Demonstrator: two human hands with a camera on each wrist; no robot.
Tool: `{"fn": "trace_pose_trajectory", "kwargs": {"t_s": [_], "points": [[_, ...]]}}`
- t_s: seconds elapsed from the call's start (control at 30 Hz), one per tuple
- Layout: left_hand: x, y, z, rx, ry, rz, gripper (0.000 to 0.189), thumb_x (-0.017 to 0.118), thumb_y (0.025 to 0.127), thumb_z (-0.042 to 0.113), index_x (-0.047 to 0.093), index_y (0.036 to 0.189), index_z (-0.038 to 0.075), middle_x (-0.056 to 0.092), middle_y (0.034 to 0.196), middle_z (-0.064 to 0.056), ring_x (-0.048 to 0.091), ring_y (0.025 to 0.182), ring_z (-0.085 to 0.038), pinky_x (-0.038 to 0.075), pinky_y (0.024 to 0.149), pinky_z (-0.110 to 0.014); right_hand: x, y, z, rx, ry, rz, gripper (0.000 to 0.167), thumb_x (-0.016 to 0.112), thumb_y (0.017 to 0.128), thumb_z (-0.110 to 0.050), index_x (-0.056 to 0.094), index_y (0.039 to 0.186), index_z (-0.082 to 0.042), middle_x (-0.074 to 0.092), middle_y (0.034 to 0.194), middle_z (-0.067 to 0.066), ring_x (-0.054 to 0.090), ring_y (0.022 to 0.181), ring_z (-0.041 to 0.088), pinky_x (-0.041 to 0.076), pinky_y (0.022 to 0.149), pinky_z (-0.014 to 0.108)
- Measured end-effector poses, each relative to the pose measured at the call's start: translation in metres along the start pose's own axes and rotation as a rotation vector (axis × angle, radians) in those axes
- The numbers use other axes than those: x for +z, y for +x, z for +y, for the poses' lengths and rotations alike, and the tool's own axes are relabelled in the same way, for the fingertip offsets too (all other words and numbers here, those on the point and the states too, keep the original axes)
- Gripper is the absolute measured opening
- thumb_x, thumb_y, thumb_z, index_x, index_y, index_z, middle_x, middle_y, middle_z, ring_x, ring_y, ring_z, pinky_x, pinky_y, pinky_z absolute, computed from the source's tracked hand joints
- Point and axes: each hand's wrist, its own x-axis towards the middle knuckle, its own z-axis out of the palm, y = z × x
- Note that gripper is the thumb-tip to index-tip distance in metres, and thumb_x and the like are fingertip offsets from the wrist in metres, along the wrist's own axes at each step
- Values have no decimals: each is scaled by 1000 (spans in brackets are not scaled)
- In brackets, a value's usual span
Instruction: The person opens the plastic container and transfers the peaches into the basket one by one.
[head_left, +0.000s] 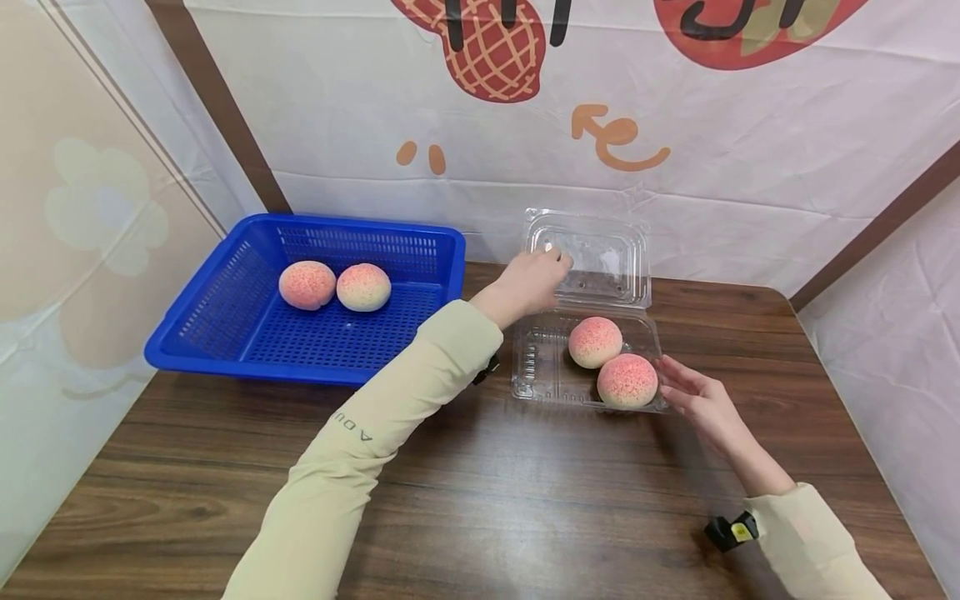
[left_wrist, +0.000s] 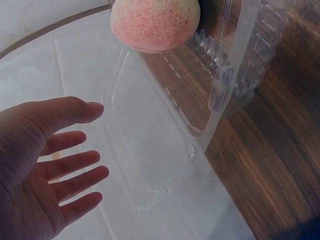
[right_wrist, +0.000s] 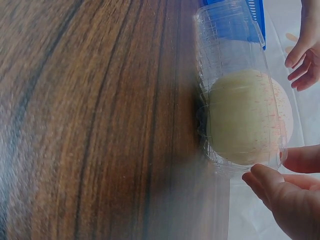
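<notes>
A clear plastic clamshell container (head_left: 555, 358) lies with its lid (head_left: 600, 250) raised behind it. Two round, pink-speckled cream peaches sit in the tray's right part, a rear peach (head_left: 596, 342) and a front peach (head_left: 627, 382). My left hand (head_left: 528, 283) hovers by the lid; in the left wrist view that hand (left_wrist: 45, 160) has its fingers spread and holds nothing. At the tray's right edge, my right hand (head_left: 701, 404) pinches the rim between thumb and fingers, as the right wrist view shows with the hand (right_wrist: 295, 195) beside the peach (right_wrist: 245, 117).
A blue plastic basket (head_left: 247, 367) stands at the left, holding a left peach (head_left: 307, 285) and a right peach (head_left: 363, 287). The brown wood-grain table (head_left: 525, 508) meets a printed white cloth (head_left: 337, 108) at the back.
</notes>
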Motion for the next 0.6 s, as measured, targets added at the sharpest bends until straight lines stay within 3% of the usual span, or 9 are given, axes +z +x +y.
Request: {"fn": "trace_pose_trajectory", "kwargs": {"t_s": [0.43, 0.6], "points": [[4, -1, 10, 14, -6, 14, 47, 62, 82, 22, 48, 125, 6, 54, 108, -8, 56, 89, -21, 49, 71, -32, -1, 0, 1, -8, 11, -1, 56, 46, 94, -8, 19, 141, 8, 25, 143, 25, 26, 131, 33, 40, 85, 10], [8, 0, 13, 26, -19, 5, 50, 63, 82, 23, 47, 126, 5, 54, 110, -8, 56, 92, -22, 48, 75, -32, 0, -1, 0, -17, 18, -5, 57, 46, 94, -8, 18, 140, 9, 24, 143, 27, 24, 130, 37, 40, 84, 10]]}}
